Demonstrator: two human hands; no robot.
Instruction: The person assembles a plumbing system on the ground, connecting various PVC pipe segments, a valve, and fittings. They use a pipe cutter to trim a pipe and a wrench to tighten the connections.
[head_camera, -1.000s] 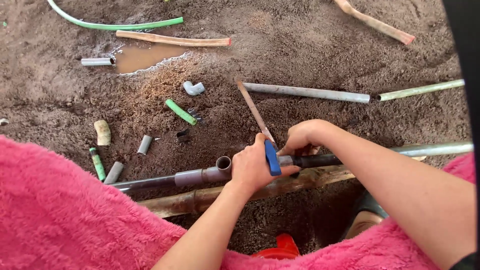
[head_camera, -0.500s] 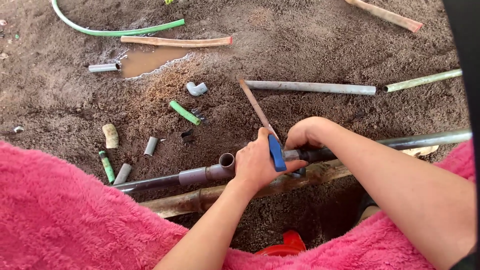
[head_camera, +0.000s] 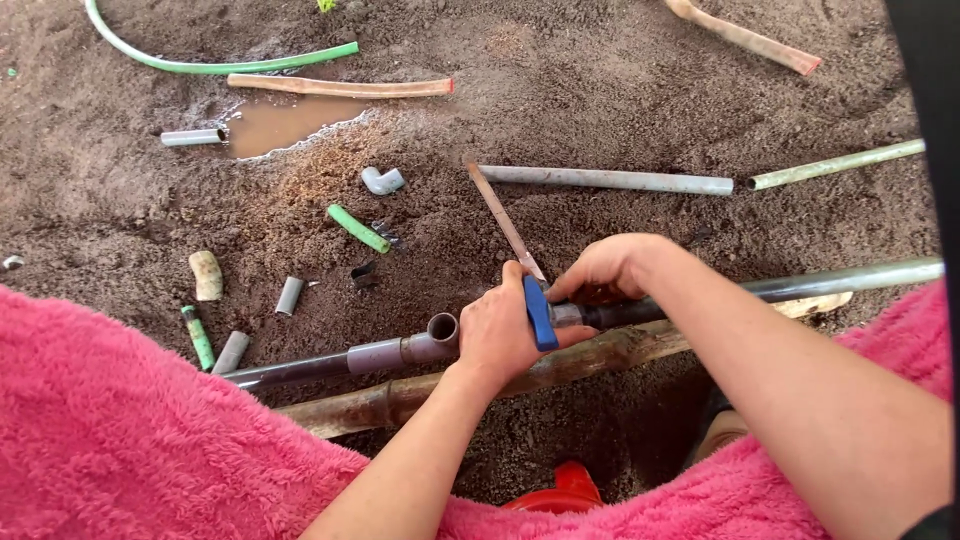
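Since a moment ago both hands have barely shifted along the long dark grey plastic pipe (head_camera: 700, 296) lying across brown soil. On it, the left hand (head_camera: 497, 335) keeps its grip clenched beside the blue valve handle (head_camera: 540, 313); right hand (head_camera: 600, 270) grasps the pipe just past that handle

Open brown soil (head_camera: 620, 90) is left free beyond the long grey pipe (head_camera: 605, 180), where a hand could pass. Nearer, the way is barred by the dark pipe with its grey tee fitting (head_camera: 400, 352) and the brown bamboo pole (head_camera: 400, 400) just beside it. To the left, passage is cluttered by a short green pipe piece (head_camera: 358, 228), a grey elbow fitting (head_camera: 382, 181) and a muddy puddle (head_camera: 285, 122).
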